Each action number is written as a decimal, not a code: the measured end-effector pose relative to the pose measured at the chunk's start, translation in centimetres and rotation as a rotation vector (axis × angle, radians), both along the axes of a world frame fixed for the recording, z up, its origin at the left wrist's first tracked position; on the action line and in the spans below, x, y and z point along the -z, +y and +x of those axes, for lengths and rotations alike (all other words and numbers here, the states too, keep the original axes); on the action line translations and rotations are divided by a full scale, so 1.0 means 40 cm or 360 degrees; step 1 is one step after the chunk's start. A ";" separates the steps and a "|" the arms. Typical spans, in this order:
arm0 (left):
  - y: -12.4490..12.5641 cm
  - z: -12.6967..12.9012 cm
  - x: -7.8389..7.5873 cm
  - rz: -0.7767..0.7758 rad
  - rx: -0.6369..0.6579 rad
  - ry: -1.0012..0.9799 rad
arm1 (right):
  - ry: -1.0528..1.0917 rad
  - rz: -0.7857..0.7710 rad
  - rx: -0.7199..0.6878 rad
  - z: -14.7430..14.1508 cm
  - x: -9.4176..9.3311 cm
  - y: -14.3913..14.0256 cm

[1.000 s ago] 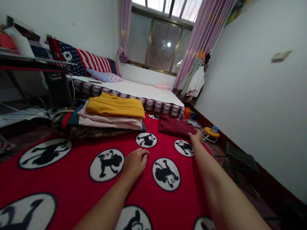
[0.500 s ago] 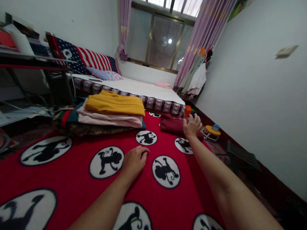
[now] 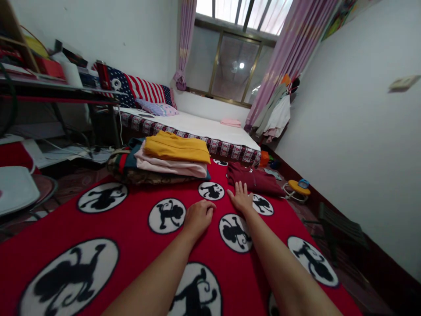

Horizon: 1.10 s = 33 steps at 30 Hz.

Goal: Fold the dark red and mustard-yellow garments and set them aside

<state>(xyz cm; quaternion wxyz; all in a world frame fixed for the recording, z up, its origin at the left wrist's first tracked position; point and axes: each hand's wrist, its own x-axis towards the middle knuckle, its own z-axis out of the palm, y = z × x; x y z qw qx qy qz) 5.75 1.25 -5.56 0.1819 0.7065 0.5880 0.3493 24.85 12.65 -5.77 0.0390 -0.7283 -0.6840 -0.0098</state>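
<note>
- My right hand (image 3: pixel 241 199) has drawn back from the folded maroon garment (image 3: pixel 253 179) and now lies flat, fingers spread wide, on the red blanket (image 3: pixel 131 245), holding nothing.
- The maroon garment lies just beyond those fingertips, apart from them.
- My left hand (image 3: pixel 199 216) rests loosely curled on the blanket, empty.
- Stack of folded clothes (image 3: pixel 171 158), yellow on top, lies farther left, before the bed (image 3: pixel 204 127).

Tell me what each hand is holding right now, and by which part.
Nothing is held. The left hand rests curled on the red blanket; the right hand lies flat and open on it, just short of the maroon garment.
</note>
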 end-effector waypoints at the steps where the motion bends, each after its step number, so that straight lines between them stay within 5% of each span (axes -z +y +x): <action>1: 0.000 -0.001 -0.001 0.0006 0.0000 0.0003 | 0.0006 -0.0027 -0.0044 -0.014 0.005 -0.033; 8: 0.002 -0.009 0.014 0.0099 0.0030 -0.0045 | 0.0013 0.0072 -0.0149 -0.082 0.015 -0.249; 13: 0.005 -0.006 0.019 0.0122 0.0033 -0.0041 | 0.0141 0.0148 -0.0177 -0.097 0.020 -0.318; 15: 0.031 -0.026 -0.009 0.0163 0.0074 -0.0024 | 0.0186 0.0169 -0.0180 -0.095 0.019 -0.322; 18: 0.115 -0.101 -0.107 0.0338 0.0041 0.0026 | 0.0222 0.0216 -0.0172 -0.092 0.017 -0.320; 21: 0.225 -0.214 -0.236 0.0610 -0.0371 0.0295 | 0.0261 0.0247 -0.0173 -0.090 0.016 -0.318; 24: 0.317 -0.315 -0.322 0.0556 -0.0518 0.0329 | 0.0324 0.0263 -0.0168 -0.088 0.018 -0.317; 28: 0.376 -0.371 -0.327 0.0150 -0.0715 0.0369 | 0.0435 0.0324 -0.0197 -0.083 0.022 -0.316; 33: 0.386 -0.358 -0.310 0.0060 -0.0709 0.0492 | 0.0553 0.0408 -0.0224 -0.077 0.030 -0.312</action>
